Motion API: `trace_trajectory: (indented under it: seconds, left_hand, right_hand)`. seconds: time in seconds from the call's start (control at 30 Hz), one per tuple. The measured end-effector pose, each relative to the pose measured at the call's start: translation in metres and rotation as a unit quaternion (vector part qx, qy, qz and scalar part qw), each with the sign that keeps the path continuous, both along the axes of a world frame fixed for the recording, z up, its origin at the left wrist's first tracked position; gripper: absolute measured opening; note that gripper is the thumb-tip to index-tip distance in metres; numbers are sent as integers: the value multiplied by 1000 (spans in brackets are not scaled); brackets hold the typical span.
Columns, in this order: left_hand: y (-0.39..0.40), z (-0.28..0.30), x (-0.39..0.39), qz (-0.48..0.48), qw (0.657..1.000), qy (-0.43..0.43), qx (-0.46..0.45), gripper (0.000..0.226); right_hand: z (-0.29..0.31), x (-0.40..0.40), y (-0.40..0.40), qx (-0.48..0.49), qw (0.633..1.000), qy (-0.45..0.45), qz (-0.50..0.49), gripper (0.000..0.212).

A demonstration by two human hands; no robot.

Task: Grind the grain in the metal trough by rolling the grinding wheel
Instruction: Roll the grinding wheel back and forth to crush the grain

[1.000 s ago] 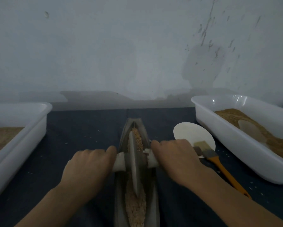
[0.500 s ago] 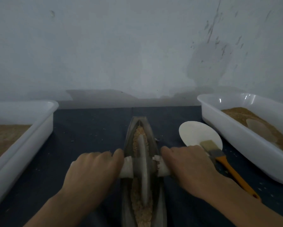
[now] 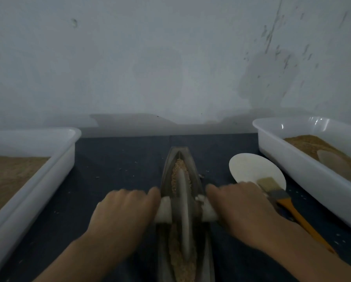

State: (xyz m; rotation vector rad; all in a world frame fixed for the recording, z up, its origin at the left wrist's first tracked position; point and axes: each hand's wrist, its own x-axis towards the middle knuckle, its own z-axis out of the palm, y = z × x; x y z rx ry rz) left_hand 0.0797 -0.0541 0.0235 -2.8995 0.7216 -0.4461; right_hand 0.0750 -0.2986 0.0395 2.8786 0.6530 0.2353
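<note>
**Wheel mid-trough, a hand on each end of the axle**

The metal trough point(image 3: 183, 200) lies on the dark counter point(image 3: 117, 165) with its long axis running straight away from the person, its pointed far end toward the wall-side edge and its near end passing out of view at the bottom. The grinding wheel point(image 3: 183, 212) stands on edge in the channel, its disc in line with that axis and its pale handle crossing the trough at right angles. Grain point(image 3: 175, 176) shows in the channel beyond the wheel and again on the near side of it.

The left hand point(image 3: 121, 216) grasps the left end of the handle, fingers curled over it, just beside the trough's left wall. The right hand point(image 3: 237, 212) does the same on the right end. Both look blurred. They sit level with each other and equally near the wheel, so neither leads; the coming roll should be a straight push or pull along the trough's length, with even pressure to keep the disc from tipping against a wall.

Toward the left edge of the counter stands a white tub point(image 3: 54, 163) holding brown material; another tub point(image 3: 304, 169) stands toward the right edge. Between the right tub and the trough lies a pale round dish point(image 3: 250, 167), with an orange-handled brush point(image 3: 282, 200) resting on its near rim, just beside the right hand.
</note>
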Motion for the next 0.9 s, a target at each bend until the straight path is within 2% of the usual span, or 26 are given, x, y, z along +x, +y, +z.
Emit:
trace_trajectory:
  seconds: [0.1, 0.2, 0.27, 0.37, 0.47, 0.63, 0.73, 0.83, 0.9]
  left_hand:
    - [3, 3, -20, -32, 999, 9, 27, 76]
    - [-1, 4, -11, -31, 1000, -3, 1, 58]
    - [-8, 5, 8, -3, 1000, -17, 16, 52]
    - [-12, 0, 38, 53, 996, -77, 11, 41]
    - [-14, 1, 47, 63, 996, -70, -9, 37]
    - [-4, 3, 21, 18, 1000, 10, -10, 51]
    - [4, -4, 1, 14, 997, 73, -9, 52]
    - [3, -2, 4, -15, 1000, 8, 1, 60]
    - [-4, 1, 17, 5, 1000, -11, 4, 58]
  right_hand:
    - [-2, -15, 2, -10, 999, 42, -7, 37]
    - [-2, -5, 4, 1, 1000, 8, -30, 29]
    - [-2, 11, 3, 14, 999, -33, -34, 25]
    - [-4, 42, 6, 3, 996, -79, -31, 21]
    - [0, 55, 8, 15, 996, -81, -23, 23]
    - [-3, 18, 2, 9, 999, -27, -16, 28]
    - [-4, -4, 5, -7, 999, 27, -18, 20]
    - [2, -2, 9, -15, 1000, 4, -16, 24]
    - [6, 12, 10, -13, 998, -55, -15, 32]
